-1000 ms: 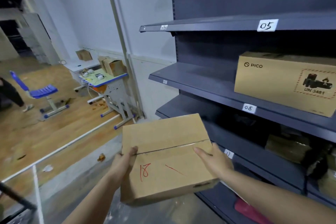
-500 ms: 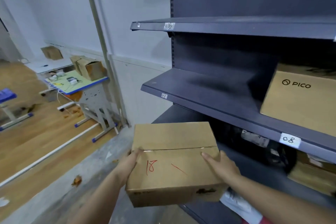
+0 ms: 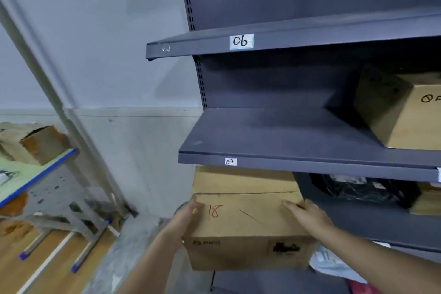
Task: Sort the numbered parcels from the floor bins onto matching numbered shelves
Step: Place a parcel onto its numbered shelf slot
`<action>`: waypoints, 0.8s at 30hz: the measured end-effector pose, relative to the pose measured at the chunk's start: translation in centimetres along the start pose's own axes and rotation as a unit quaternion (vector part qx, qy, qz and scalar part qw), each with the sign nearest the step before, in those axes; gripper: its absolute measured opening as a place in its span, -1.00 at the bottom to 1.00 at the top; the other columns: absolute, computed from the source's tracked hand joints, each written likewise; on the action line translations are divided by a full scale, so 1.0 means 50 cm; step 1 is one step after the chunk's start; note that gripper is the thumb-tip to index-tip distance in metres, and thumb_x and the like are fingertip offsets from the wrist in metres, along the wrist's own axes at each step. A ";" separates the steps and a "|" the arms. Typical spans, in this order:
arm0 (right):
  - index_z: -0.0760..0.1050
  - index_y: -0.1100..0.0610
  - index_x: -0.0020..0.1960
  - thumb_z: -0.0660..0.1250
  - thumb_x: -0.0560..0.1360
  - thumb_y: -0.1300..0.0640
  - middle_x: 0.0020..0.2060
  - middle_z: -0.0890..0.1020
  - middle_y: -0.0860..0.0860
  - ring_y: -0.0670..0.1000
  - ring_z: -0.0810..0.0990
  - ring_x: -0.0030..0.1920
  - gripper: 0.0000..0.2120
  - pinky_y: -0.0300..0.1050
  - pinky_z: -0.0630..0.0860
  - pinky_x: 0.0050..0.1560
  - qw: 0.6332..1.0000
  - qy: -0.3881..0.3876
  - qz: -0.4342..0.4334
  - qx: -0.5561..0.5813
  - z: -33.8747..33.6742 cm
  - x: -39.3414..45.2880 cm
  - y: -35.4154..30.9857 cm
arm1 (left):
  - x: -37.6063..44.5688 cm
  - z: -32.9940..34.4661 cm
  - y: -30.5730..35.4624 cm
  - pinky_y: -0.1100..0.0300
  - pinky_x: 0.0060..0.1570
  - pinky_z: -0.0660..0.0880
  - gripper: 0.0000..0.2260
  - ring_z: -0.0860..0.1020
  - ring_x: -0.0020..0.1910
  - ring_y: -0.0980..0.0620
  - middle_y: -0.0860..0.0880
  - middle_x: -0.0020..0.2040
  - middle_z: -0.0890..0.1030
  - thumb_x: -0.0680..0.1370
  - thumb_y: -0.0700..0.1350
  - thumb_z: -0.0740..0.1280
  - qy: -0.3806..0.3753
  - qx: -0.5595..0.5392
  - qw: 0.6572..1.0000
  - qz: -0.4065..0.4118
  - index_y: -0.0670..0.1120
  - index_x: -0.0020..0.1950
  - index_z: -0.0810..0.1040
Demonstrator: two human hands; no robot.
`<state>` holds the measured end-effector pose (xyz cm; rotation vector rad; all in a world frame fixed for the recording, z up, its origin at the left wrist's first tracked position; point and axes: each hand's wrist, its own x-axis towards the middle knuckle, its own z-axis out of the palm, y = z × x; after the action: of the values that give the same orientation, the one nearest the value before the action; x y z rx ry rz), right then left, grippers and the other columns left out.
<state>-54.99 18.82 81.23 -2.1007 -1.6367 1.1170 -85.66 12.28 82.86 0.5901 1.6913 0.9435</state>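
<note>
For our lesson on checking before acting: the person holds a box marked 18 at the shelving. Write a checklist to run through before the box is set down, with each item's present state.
1. Number on the cardboard box is readable: ok, it reads 18 in red.
2. Both hands hold the box: ok, left hand at its left side, right hand on its right top.
3. Nearby shelf labels match 18: not ok, the 06 label and 07 label do not.
4. Label of the shelf level with the box: cannot tell, none in view.
5. Free space on the 07 shelf: ok, but wrong number.
</note>
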 end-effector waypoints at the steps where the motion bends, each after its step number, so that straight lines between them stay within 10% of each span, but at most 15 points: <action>1: 0.12 0.07 0.55 0.13 0.50 -0.39 0.48 0.31 0.07 0.17 0.35 0.42 -0.21 -0.08 0.37 0.16 1.000 0.008 0.008 -0.002 0.008 0.006 -0.014 | 0.023 -0.010 0.012 0.10 -0.09 0.52 -0.60 0.62 0.03 -0.15 -0.13 0.07 0.65 0.46 0.10 0.33 -0.010 0.008 1.000 -0.002 -0.03 0.24 0.54; 9: -0.04 0.12 0.58 0.17 0.53 -0.31 0.51 0.24 0.13 0.21 0.30 0.45 -0.18 -0.03 0.34 0.28 0.997 0.046 0.028 0.053 0.049 0.115 -0.084 | 0.199 -0.024 0.048 0.07 -0.17 0.52 -0.57 0.60 -0.12 -0.17 -0.19 -0.02 0.66 0.39 0.05 0.33 -0.048 -0.053 0.997 0.027 -0.16 0.17 0.57; 17: 0.33 0.11 0.44 0.35 0.41 -0.24 0.32 0.50 0.11 0.15 0.49 0.25 -0.28 0.05 0.45 0.29 0.983 0.108 -0.024 0.149 0.087 0.220 -0.077 | 0.342 0.007 0.033 0.13 -0.27 0.44 -0.84 0.54 -0.29 -0.03 -0.06 -0.30 0.66 0.52 -0.14 0.22 -0.086 -0.102 0.981 0.140 -0.14 0.01 0.55; 24: 0.13 0.13 0.55 0.30 0.54 -0.14 0.43 0.37 0.14 0.19 0.38 0.37 -0.29 -0.09 0.35 0.16 0.975 0.142 -0.052 0.161 0.100 0.290 -0.086 | 0.425 0.030 0.042 0.15 -0.26 0.44 -0.90 0.52 -0.30 -0.01 0.01 -0.41 0.63 0.55 -0.13 0.23 -0.078 -0.131 0.972 0.177 -0.10 -0.06 0.53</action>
<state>-60.47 32.21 74.56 -1.8459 -1.3180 0.9251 -91.11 30.27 72.57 0.7804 1.3171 1.3145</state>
